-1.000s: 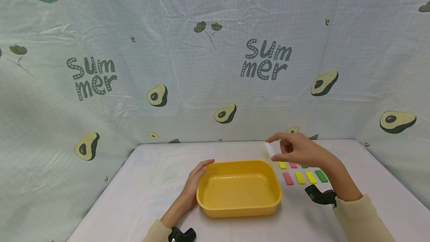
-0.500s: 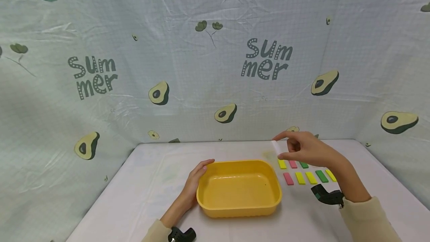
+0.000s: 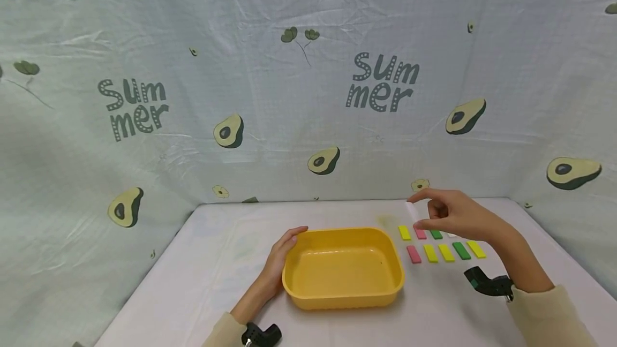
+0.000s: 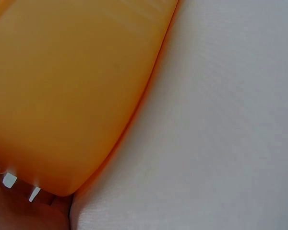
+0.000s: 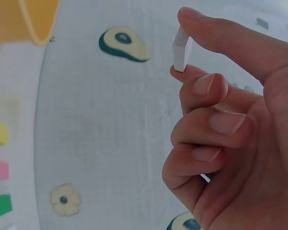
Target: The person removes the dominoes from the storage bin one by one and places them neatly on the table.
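My right hand [image 3: 458,214] is raised above the far right of the table. It pinches a small white rectangular block [image 5: 182,50] by its two ends, between thumb and index finger; the other fingers fold toward the palm. A yellow plastic tub [image 3: 343,302] stands on the table, and nothing shows inside it. Against its left wall rests my left hand [image 3: 278,261], the fingers lying along the side toward the far corner. The left wrist view catches only part of that hand [image 4: 24,211] below the tub wall.
Right of the tub, flat blocks lie in two rows: a pink block [image 3: 413,254], several yellow ones such as a yellow block [image 3: 404,233], and green ones such as a green block [image 3: 461,250]. A white block [image 3: 451,235] is partly hidden. A printed curtain [image 3: 270,90] hangs behind the table.
My right hand has moved to the right with the white block still pinched, uncovering more of the coloured blocks below. My left hand and the tub have stayed in place.
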`<state>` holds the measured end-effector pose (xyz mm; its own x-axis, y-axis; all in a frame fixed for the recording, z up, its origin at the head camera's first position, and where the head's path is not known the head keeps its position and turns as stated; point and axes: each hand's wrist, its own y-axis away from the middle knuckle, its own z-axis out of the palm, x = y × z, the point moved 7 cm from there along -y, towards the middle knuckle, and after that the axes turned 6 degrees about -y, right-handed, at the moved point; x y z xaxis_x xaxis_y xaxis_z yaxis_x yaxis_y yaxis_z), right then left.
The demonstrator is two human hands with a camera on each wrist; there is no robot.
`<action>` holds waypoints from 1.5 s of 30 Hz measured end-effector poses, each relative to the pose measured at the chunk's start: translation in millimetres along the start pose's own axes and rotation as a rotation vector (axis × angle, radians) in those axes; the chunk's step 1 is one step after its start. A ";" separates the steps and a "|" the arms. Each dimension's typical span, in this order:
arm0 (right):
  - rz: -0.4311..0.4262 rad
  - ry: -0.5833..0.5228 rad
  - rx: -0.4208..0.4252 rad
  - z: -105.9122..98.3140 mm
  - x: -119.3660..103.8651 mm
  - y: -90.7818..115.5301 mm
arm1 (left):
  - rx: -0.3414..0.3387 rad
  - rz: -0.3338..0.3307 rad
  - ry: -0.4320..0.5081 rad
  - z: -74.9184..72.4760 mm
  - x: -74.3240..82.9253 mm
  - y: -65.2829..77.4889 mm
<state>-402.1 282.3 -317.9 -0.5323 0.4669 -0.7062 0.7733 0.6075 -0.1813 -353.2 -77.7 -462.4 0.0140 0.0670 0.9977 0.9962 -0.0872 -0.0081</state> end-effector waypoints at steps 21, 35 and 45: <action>0.282 -0.088 -0.061 -34.7 124.7 47.5 | -0.001 -0.004 0.080 2.8 -0.3 -0.5; 0.429 -0.163 -0.102 -24.3 166.6 65.0 | -0.005 -0.010 0.053 1.2 -1.3 2.0; 0.348 -0.172 -0.130 -11.5 155.8 51.1 | -0.014 0.009 0.044 0.3 1.5 1.9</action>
<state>-449.5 393.5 -429.3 -0.1725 0.5517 -0.8160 0.8414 0.5133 0.1691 -351.3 -77.4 -461.0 0.0184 0.0228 0.9996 0.9947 -0.1013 -0.0160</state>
